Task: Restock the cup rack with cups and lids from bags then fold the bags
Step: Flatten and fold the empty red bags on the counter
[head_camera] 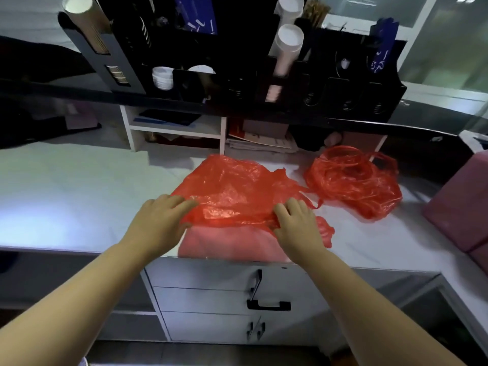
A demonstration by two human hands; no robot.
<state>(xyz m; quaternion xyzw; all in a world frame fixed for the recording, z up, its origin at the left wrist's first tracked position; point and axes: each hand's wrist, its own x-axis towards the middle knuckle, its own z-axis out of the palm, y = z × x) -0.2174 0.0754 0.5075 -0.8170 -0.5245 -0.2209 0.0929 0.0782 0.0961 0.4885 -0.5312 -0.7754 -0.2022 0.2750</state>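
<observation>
Evidently smoothing it flat for folding, the left hand point(158, 220) presses the red bag point(232, 186) with flat fingers onto the bench point(79, 194), while the right hand point(298, 228) pinches its near edge.

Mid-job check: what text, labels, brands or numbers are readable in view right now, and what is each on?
No text reads clearly.
Centre blue packet in the cup rack: white marks, too blurred to read.
Right blue packet at the rack's right end: white marks, too blurred to read.
Papers below the rack: print too small.
Flat red bag and crumpled red bag: no print visible.
</observation>
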